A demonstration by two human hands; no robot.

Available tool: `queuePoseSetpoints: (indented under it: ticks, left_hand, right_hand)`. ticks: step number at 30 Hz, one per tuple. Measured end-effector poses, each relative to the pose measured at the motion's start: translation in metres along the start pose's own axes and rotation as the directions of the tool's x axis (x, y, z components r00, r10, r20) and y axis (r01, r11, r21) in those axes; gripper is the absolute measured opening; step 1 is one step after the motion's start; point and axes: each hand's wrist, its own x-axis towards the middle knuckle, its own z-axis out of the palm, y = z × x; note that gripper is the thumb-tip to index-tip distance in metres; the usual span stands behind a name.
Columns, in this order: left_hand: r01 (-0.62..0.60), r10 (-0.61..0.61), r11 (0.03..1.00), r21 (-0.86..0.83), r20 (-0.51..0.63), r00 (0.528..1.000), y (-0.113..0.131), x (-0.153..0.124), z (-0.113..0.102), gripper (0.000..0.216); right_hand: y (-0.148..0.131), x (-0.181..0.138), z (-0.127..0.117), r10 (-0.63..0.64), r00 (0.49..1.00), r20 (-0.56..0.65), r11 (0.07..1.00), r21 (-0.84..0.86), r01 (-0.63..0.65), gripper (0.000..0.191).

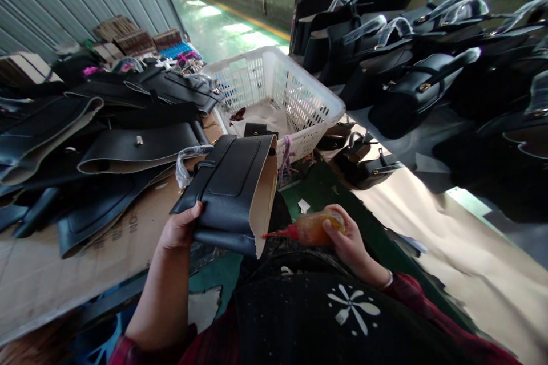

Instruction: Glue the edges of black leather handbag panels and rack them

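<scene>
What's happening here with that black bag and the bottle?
A person's left hand holds a black bag, its open side showing a tan lining. The right hand holds a bottle of amber liquid, its red nozzle pointed at the opening's lower edge; contact is unclear. Beyond stands a white basket, with more black bags to the right.

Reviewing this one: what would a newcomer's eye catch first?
Probably the orange bottle in the right hand, its red nozzle pointing at the pale edge of the black bag held in the left hand. Beyond stands a white basket, with more black bags crowded at upper right.
</scene>
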Motion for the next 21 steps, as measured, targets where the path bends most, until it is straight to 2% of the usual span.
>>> queuePoseSetpoints:
  ticks: [6,9,12,15,18,21]
  left_hand:
    - [-0.012,0.013,1.0,0.026,-0.031,0.999,0.001,-0.001,0.002,0.061]
    - [-0.018,0.018,1.0,0.026,-0.005,1.0,-0.001,0.0,0.0,0.062]
    - [-0.023,0.022,0.999,0.038,0.029,0.999,-0.002,0.001,-0.003,0.064]
    - [-0.021,0.019,0.999,0.042,0.048,0.999,-0.003,0.001,-0.004,0.062]
    - [-0.005,0.003,0.999,0.049,0.033,0.999,-0.003,0.001,-0.005,0.058]
    - [-0.039,0.039,0.997,0.066,0.008,0.999,-0.004,0.001,-0.005,0.062]
  right_hand:
    - [0.001,-0.01,0.004,0.069,0.993,0.097,0.995,0.068,-0.076,0.043]
    - [0.004,0.0,-0.001,0.013,0.999,0.044,1.0,0.009,-0.014,0.043]
    - [0.008,0.014,-0.009,-0.056,0.994,-0.09,0.996,-0.068,0.05,0.044]
    - [0.008,0.027,-0.012,-0.09,0.979,-0.185,0.994,-0.076,0.077,0.044]
    - [0.004,0.033,-0.007,-0.097,0.979,-0.181,0.994,-0.074,0.085,0.045]
    - [0.0,0.031,0.0,-0.078,0.989,-0.129,0.994,-0.084,0.068,0.047]
